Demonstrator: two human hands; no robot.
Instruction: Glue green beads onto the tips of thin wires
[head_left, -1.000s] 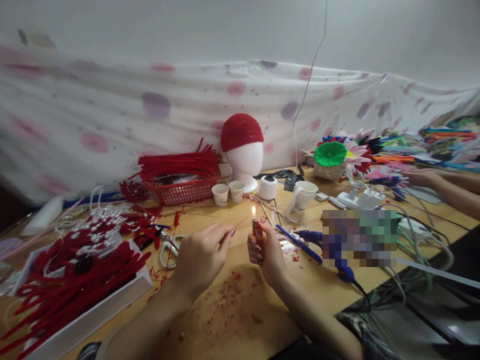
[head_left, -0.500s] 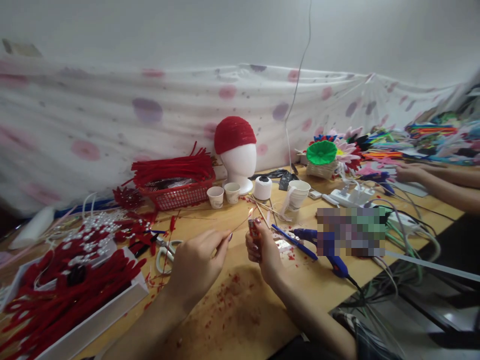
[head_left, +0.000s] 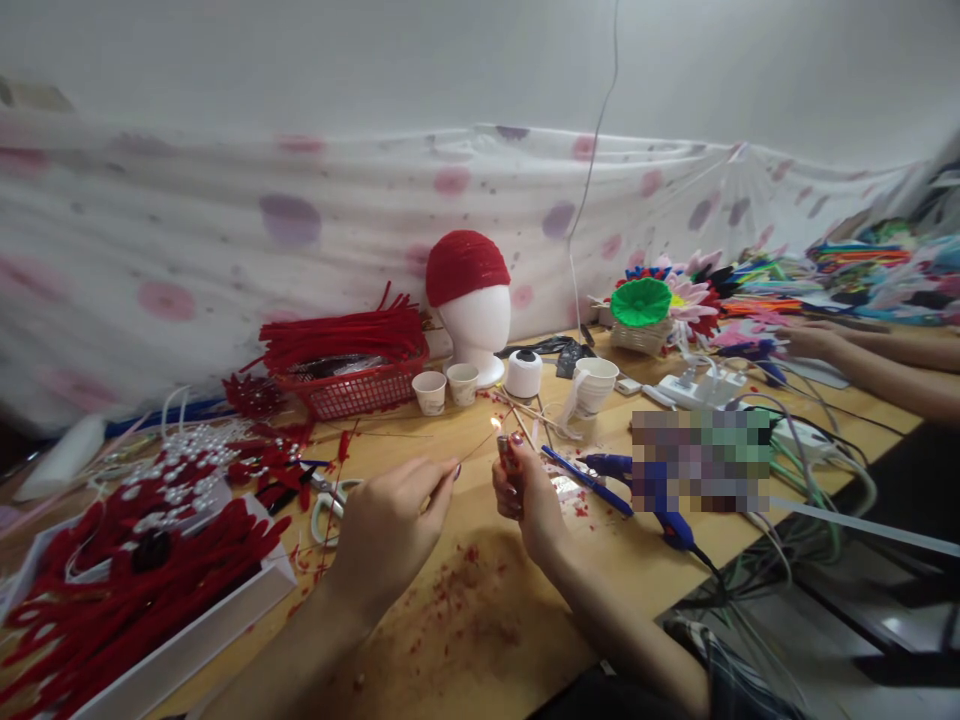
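My right hand (head_left: 534, 498) is wrapped round a lighter (head_left: 508, 456), thumb on its top, and a small flame (head_left: 496, 425) burns above it. My left hand (head_left: 396, 508) pinches a thin dark wire (head_left: 475, 452) between thumb and fingertips. The wire slants up to the right, and its far end reaches the flame. Both hands are above the wooden table (head_left: 442, 650), which has red scraps strewn on it. White-handled scissors (head_left: 324, 515) lie left of my left hand. A blue pen-like tool (head_left: 589, 482) lies just right of the lighter.
A white foam head (head_left: 477, 325) with a red cap stands behind, beside a red basket (head_left: 352, 385). Paper cups (head_left: 429, 393), a white thread spool (head_left: 523, 374), a blue glue gun (head_left: 660, 495) and cables surround the hands. Another person's hand (head_left: 806, 342) is at right.
The view has shifted slightly. My hands keep their holds on the wire and the lighter, and the flame still burns at the wire's far end.
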